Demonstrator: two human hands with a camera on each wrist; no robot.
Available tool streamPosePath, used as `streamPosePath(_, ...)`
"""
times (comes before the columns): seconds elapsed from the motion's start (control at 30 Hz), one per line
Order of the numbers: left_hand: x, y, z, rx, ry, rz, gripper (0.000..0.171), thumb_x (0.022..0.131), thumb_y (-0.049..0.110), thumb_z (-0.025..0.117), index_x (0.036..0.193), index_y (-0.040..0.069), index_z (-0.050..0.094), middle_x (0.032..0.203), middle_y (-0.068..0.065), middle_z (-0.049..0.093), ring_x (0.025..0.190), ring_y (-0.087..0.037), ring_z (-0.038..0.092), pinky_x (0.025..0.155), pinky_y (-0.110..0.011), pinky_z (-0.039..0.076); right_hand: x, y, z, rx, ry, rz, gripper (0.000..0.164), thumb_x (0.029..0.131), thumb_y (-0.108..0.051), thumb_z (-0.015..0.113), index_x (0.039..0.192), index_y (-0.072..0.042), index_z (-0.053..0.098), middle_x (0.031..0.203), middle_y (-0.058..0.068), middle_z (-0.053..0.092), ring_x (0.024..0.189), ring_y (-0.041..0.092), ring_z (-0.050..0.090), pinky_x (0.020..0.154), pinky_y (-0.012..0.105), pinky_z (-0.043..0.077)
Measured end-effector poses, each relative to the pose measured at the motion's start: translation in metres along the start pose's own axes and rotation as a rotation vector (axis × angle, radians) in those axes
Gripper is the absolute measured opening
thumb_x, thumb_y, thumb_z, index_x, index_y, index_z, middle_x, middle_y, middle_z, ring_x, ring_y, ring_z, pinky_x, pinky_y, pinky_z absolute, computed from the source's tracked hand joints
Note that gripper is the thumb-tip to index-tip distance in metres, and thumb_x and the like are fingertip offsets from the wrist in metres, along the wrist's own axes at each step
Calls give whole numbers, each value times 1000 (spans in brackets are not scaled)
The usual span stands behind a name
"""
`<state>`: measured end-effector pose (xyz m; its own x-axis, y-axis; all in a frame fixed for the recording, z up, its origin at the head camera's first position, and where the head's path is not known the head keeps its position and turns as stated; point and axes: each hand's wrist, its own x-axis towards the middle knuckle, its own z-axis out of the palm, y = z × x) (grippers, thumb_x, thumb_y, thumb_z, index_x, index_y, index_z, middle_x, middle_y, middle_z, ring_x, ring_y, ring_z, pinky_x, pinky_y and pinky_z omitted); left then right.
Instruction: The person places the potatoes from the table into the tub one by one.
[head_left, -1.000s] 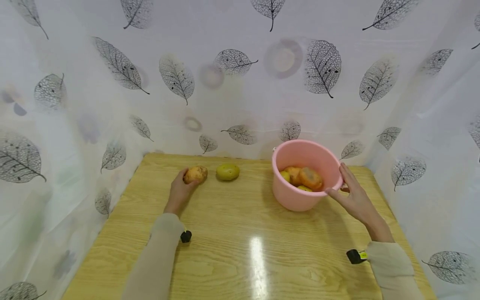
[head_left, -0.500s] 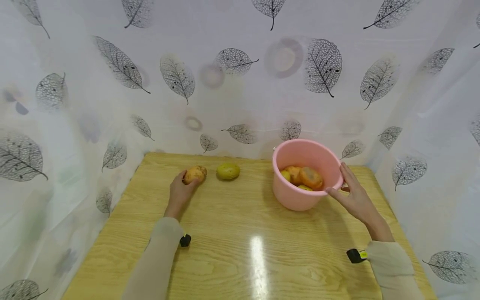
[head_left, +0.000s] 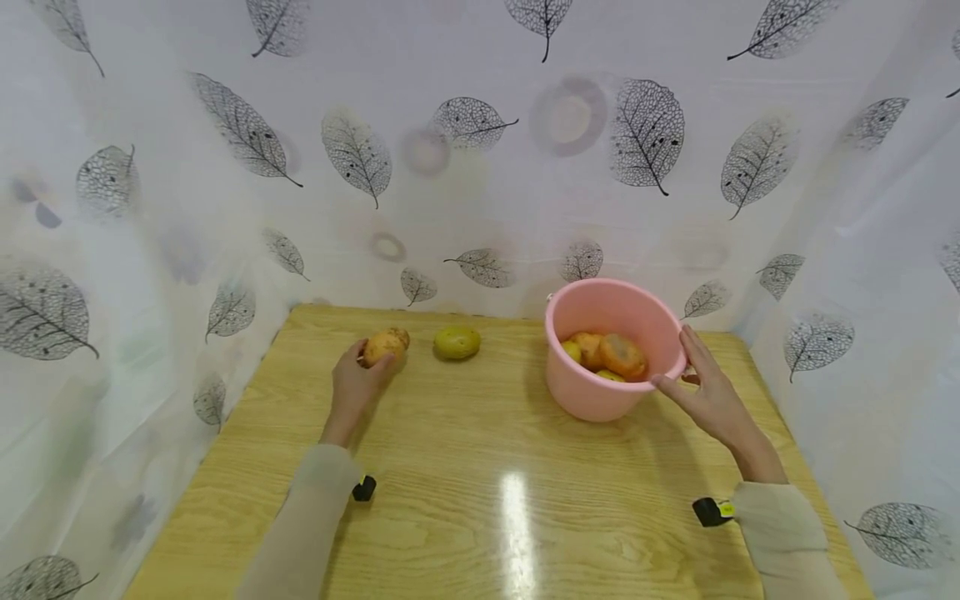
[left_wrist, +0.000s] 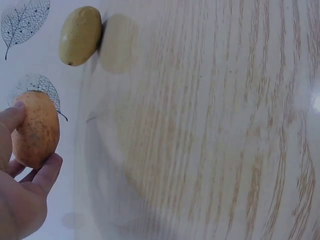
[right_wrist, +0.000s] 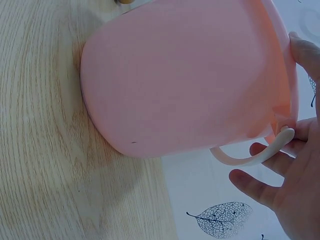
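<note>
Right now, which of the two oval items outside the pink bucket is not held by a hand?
The yellow-green item, which lies on the table between the left hand and the pink bucket; the brownish item is gripped by that hand.

Pink bucket (head_left: 592, 396), brown-mottled tan potato (left_wrist: 37, 130), black-leaf-patterned white curtain (head_left: 487, 204)

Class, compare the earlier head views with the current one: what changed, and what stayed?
The left hand, gripping the tan potato throughout, has moved it slightly left, away from the greenish oval item. That item, the pink bucket and the right hand touching it look unchanged.
</note>
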<state>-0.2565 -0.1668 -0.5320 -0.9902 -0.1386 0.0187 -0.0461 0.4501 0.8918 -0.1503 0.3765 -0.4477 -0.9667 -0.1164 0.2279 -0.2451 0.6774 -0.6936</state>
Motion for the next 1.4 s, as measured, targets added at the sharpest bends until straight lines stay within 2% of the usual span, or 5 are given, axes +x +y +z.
streamPosePath(0.17, -2, 8, -3, 30, 43, 3, 73, 96, 34, 76, 149, -7, 46, 137, -31, 55, 122, -44, 57, 101, -53, 52, 0, -4, -1, 3, 0, 7, 90, 97, -20, 73, 165, -5, 16, 172, 15, 10, 139, 45, 39, 90, 5, 37)
streamPosePath(0.43, -7, 23, -8, 46, 63, 25, 72, 96, 33, 77, 147, -8, 48, 135, -31, 58, 118, -43, 60, 96, -52, 55, 0, -3, 0, -3, 0, 6, 89, 98, -22, 72, 165, -7, 15, 172, 14, 9, 140, 46, 38, 92, 9, 40)
streamPosePath(0.73, -13, 39, -19, 57, 84, 29, 75, 95, 37, 78, 148, -7, 49, 138, -29, 57, 120, -41, 61, 95, -52, 56, -1, 0, 1, 1, -5, 0, 89, 99, -24, 70, 166, -8, 13, 172, 13, 8, 144, 48, 31, 90, 5, 37)
streamPosePath(1.17, -23, 61, -32, 57, 129, 45, 75, 92, 43, 78, 145, -4, 53, 135, -27, 61, 118, -40, 63, 93, -52, 56, -1, 0, 1, -13, -6, 4, 90, 99, -24, 71, 166, -10, 13, 172, 12, 9, 144, 46, 34, 92, 12, 42)
streamPosePath(1.4, -24, 67, -38, 53, 132, 38, 75, 92, 44, 78, 145, -3, 54, 133, -26, 62, 115, -37, 63, 90, -49, 56, -1, 0, 1, -4, -2, -4, 89, 99, -23, 71, 166, -10, 14, 172, 10, 8, 142, 46, 36, 91, 7, 39)
